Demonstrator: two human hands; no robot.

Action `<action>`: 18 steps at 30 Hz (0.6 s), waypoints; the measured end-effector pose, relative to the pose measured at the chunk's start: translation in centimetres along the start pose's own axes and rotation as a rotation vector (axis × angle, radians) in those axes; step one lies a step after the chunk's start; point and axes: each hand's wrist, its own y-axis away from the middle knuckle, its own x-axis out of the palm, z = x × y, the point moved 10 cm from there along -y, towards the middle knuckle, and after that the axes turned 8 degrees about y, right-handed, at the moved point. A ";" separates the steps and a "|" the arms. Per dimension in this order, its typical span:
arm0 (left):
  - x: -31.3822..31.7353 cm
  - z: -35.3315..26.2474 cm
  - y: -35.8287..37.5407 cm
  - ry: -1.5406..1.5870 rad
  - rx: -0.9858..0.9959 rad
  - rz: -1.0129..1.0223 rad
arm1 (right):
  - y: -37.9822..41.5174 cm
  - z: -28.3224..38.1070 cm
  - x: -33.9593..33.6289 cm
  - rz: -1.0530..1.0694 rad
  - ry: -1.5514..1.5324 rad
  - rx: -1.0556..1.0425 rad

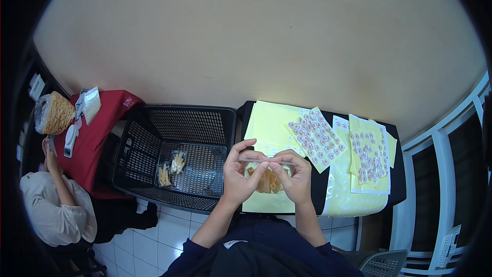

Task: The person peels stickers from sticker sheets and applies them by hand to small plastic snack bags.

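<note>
Between my hands is a small clear plastic bag (268, 183) with yellowish-brown stick-shaped pieces inside. My left hand (240, 174) pinches the bag's top edge at its left part, thumb and fingers pressed together. At the right part of the same edge, my right hand (293, 175) pinches too, its thumb close to the left thumb. The bag is above a yellow sheet (269, 118) on the black-covered table. My fingers partly cover the bag's top.
A black plastic basket (179, 113) at left holds two small bags of sticks (178, 162). Sticker sheets (318, 138) lie to the right. Further left, a person (59, 208) sits by a red-covered table (97, 143) with a large bag of sticks (57, 113) and a white scale (70, 140).
</note>
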 end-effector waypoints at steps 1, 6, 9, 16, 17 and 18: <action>-0.2 0.0 0.0 -0.001 -0.006 -0.005 | 0.0 0.0 0.2 -0.002 0.003 0.004; -0.5 0.0 -0.5 0.002 -0.028 -0.002 | -0.1 -0.2 0.5 -0.044 -0.011 0.016; -0.7 0.4 -0.4 0.025 -0.050 -0.010 | 0.0 -0.6 0.6 -0.060 -0.038 0.023; -0.4 0.6 -0.1 0.018 -0.049 -0.034 | 0.3 -0.7 0.4 -0.068 -0.060 0.016; -0.3 0.6 0.0 0.017 -0.046 -0.036 | 0.4 -0.7 0.3 -0.062 -0.061 0.025; -0.2 0.6 0.1 0.011 -0.037 -0.041 | 0.5 -0.7 0.2 -0.057 -0.061 0.034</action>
